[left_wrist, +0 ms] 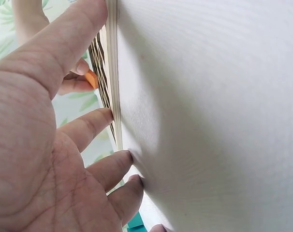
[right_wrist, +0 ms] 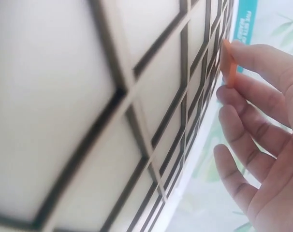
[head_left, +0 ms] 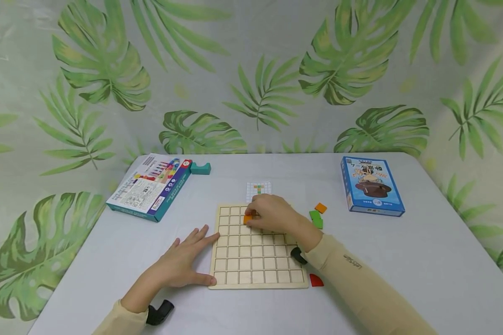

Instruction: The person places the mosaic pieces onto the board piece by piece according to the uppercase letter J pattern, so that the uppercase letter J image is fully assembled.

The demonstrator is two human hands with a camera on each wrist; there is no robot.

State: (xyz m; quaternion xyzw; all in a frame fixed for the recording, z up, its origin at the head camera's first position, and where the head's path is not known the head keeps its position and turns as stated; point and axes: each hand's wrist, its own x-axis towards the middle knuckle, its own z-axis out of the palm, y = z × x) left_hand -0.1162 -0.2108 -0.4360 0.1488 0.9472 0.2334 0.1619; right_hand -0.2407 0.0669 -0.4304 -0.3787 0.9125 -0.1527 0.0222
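Observation:
A square wooden grid board (head_left: 245,265) lies flat on the white table. My right hand (head_left: 274,214) reaches over its far rows and pinches an orange square tile (head_left: 247,219) between thumb and fingertips. In the right wrist view the tile (right_wrist: 228,63) is held on edge, close over the grid. My left hand (head_left: 184,260) is spread at the board's left side, with thumb and index fingertips at its edge; in the left wrist view the other fingertips (left_wrist: 124,157) rest on the table. Just beyond the board, a small pattern card (head_left: 253,187) shows coloured squares, partly hidden behind my right hand.
Right of the board lie an orange tile (head_left: 320,208), green tiles (head_left: 316,217) and a red quarter-round piece (head_left: 316,280). A game box (head_left: 146,186) and a teal block (head_left: 200,169) are at the back left. A blue box (head_left: 372,186) lies at the back right.

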